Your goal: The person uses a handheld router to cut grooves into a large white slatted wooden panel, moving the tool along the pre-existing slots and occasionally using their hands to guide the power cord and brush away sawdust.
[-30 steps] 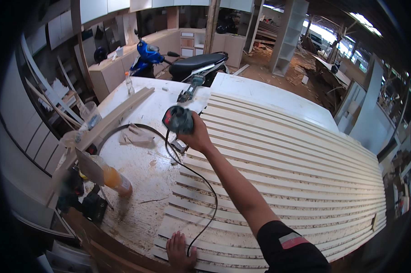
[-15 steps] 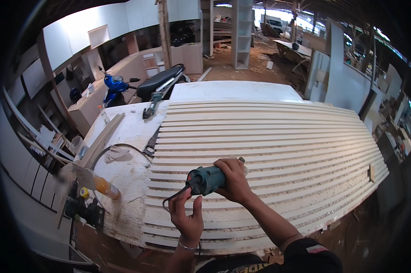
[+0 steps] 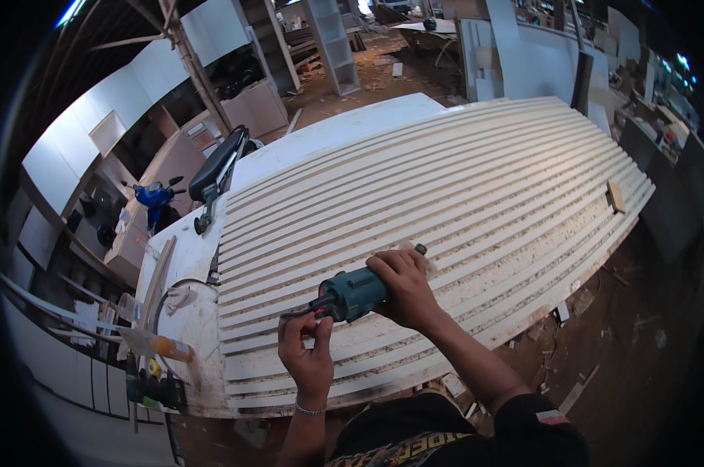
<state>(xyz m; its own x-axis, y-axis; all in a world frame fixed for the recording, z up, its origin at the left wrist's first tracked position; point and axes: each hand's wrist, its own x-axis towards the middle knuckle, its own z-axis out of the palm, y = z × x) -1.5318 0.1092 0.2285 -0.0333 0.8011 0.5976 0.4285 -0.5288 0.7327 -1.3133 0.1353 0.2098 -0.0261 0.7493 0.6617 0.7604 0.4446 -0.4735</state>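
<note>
My right hand (image 3: 404, 286) is wrapped round the front of a teal trim router (image 3: 355, 294), which lies tilted sideways over the slats. Past my fingers show its see-through base and a small dark knob (image 3: 420, 249). My left hand (image 3: 307, 358) is at the router's rear end, fingers curled at the black power cord (image 3: 296, 314), thumb close against the housing. Below both hands, long pale wooden slats (image 3: 414, 187) lie side by side with narrow dark gaps, sawdust scattered over the nearer ones.
A small wood block (image 3: 616, 197) rests on the slats at right. Left stand an orange bottle (image 3: 171, 348), a rag (image 3: 179, 299) and dark power tools (image 3: 156, 389). Another power tool (image 3: 205, 217) lies near the motorbike (image 3: 156, 194). Offcuts litter the floor at right.
The view has swung to the right and tilted. My left thumb has come up to the router's rear end, and its fingers have closed in at the cord. My right hand keeps its hold.
</note>
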